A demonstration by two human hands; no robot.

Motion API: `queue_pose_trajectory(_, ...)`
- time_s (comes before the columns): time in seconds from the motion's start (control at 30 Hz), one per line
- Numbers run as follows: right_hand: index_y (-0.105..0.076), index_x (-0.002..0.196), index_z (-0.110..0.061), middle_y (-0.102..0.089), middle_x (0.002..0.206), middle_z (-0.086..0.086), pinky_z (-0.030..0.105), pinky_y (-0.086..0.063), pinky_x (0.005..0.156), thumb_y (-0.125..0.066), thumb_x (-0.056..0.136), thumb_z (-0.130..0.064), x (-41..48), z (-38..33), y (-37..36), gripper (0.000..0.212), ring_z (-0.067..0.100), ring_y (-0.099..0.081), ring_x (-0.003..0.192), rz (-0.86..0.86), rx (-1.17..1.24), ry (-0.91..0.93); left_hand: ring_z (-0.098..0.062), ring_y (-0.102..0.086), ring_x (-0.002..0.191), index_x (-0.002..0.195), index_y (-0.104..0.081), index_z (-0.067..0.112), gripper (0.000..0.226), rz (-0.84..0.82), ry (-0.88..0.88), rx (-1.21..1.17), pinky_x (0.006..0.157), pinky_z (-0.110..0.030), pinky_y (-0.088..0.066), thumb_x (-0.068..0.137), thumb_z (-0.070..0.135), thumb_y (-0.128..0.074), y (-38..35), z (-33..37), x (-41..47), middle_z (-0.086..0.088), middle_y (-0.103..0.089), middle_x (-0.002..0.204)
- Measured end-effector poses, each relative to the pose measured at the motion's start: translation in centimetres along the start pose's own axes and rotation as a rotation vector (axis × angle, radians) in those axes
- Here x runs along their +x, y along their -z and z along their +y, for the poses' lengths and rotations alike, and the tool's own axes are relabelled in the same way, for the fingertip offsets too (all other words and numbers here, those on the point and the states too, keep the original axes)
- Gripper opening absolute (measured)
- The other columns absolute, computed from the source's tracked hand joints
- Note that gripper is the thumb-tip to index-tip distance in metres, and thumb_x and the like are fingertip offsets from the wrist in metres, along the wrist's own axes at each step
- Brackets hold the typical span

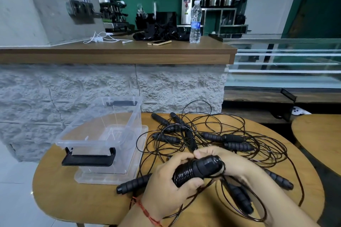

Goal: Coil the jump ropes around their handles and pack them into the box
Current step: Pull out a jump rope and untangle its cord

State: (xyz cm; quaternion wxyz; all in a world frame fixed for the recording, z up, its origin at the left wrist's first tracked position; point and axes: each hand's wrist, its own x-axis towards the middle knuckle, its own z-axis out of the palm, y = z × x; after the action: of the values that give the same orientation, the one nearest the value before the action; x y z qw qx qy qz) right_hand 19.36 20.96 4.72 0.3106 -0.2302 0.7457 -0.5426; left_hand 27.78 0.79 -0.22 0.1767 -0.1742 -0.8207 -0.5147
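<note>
My left hand grips a black jump rope handle bundle with thin black cord wound in tight turns around it. My right hand holds the bundle's other end, fingers curled over it, with cord running under the palm. A tangle of black jump ropes with several ribbed handles covers the round wooden table behind my hands. One loose handle lies left of my left hand, another handle below my right. The clear plastic box stands open at the left, nothing visible inside.
The box sits on its clear lid, with black latch handles at front and back. A rough white stone counter wall rises behind the table. A second wooden table is at the right. A bottle and phone lie on the counter.
</note>
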Motion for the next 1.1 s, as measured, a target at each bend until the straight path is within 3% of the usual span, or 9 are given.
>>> queue_pose_trajectory(0.1,-0.070,0.083,-0.024,-0.045,0.060,-0.004,0.025,-0.027,0.051,-0.070,0.098,-0.030,0.0,0.2,-0.1,0.016,0.010,-0.033,0.052,0.056,0.066,-0.037,-0.020,-0.069,0.116,0.133,-0.066,0.036,0.041,0.053,0.035,-0.088,0.095,-0.035,-0.056,0.093,0.047,-0.068,-0.2,-0.1,0.3,0.009,-0.073,0.123)
queue_pose_trajectory(0.17,-0.062,0.078,-0.023,-0.041,0.060,-0.005,0.025,-0.023,0.051,-0.067,0.103,-0.030,0.1,0.1,-0.4,0.026,0.010,-0.028,0.053,0.075,0.124,-0.043,-0.019,-0.068,0.121,0.133,-0.069,0.033,0.040,0.085,0.079,-0.173,0.099,-0.029,-0.054,0.097,0.049,-0.063,-0.4,0.1,0.6,0.008,-0.074,0.125)
queue_pose_trajectory(0.2,-0.061,0.074,-0.026,-0.041,0.060,-0.006,0.025,-0.023,0.050,-0.062,0.105,-0.036,0.2,0.0,-0.6,0.033,0.010,-0.028,0.052,0.093,0.124,-0.047,-0.017,-0.070,0.115,0.130,-0.071,0.033,0.038,0.092,0.109,-0.226,0.094,-0.029,-0.055,0.098,0.052,-0.060,-0.5,0.3,0.7,0.005,-0.076,0.120)
queue_pose_trajectory(0.3,-0.063,0.074,-0.029,-0.040,0.062,-0.004,0.023,-0.024,0.048,-0.056,0.107,-0.043,0.2,-0.3,-0.9,0.037,0.010,-0.028,0.052,0.121,0.106,-0.049,-0.015,-0.068,0.071,0.111,-0.078,0.031,0.044,0.125,0.249,-0.394,0.059,-0.039,-0.053,0.094,0.065,-0.055,-0.6,0.8,0.8,-0.007,-0.077,0.091)
queue_pose_trajectory(0.43,-0.066,0.082,-0.026,-0.040,0.065,-0.001,0.022,-0.026,0.049,-0.049,0.111,-0.040,-0.2,-0.3,-1.1,0.037,0.010,-0.028,0.054,0.125,0.127,-0.037,-0.030,-0.064,0.066,0.105,-0.079,0.022,0.055,0.152,0.363,-0.559,0.052,-0.036,-0.050,0.093,0.069,-0.053,-0.8,0.5,1.1,-0.014,-0.079,0.101)
queue_pose_trajectory(0.6,-0.073,0.098,-0.013,-0.047,0.066,0.001,0.024,-0.040,0.052,-0.053,0.110,-0.035,-0.6,-0.1,-1.2,0.032,0.010,-0.040,0.053,0.095,0.124,0.002,-0.034,-0.063,0.068,0.110,-0.077,0.008,0.073,0.169,0.478,-0.709,0.051,-0.032,-0.048,0.090,0.076,-0.057,-0.6,-0.2,1.3,-0.032,-0.072,0.101)
queue_pose_trajectory(0.7,-0.072,0.105,-0.006,-0.052,0.068,0.002,0.027,-0.046,0.055,-0.056,0.109,-0.034,-0.9,-0.2,-1.0,0.033,0.012,-0.047,0.054,0.090,0.066,0.003,-0.034,-0.061,0.070,0.116,-0.077,0.010,0.069,0.145,0.508,-0.777,0.050,-0.032,-0.047,0.094,0.071,-0.052,-0.6,-0.3,1.5,-0.034,-0.068,0.103)
queue_pose_trajectory(0.87,-0.070,0.107,-0.005,-0.065,0.075,0.006,0.030,-0.049,0.058,-0.067,0.105,-0.028,-1.5,-0.1,-0.5,0.023,0.018,-0.058,0.058,0.098,-0.061,-0.019,-0.033,-0.058,0.071,0.115,-0.077,0.010,0.068,0.105,0.551,-0.828,0.052,-0.031,-0.045,0.102,0.070,-0.048,-0.4,-0.3,1.5,-0.034,-0.067,0.106)
queue_pose_trajectory(1.1,-0.070,0.103,-0.018,-0.080,0.091,0.006,0.039,-0.053,0.074,-0.059,0.109,-0.023,-3.3,-1.3,-0.3,0.014,0.018,-0.070,0.073,0.166,-0.291,0.012,-0.030,-0.057,0.069,0.117,-0.077,0.007,0.070,0.083,0.601,-0.879,0.049,-0.031,-0.044,0.100,0.067,-0.046,0.0,-0.1,1.5,-0.023,-0.062,0.090)
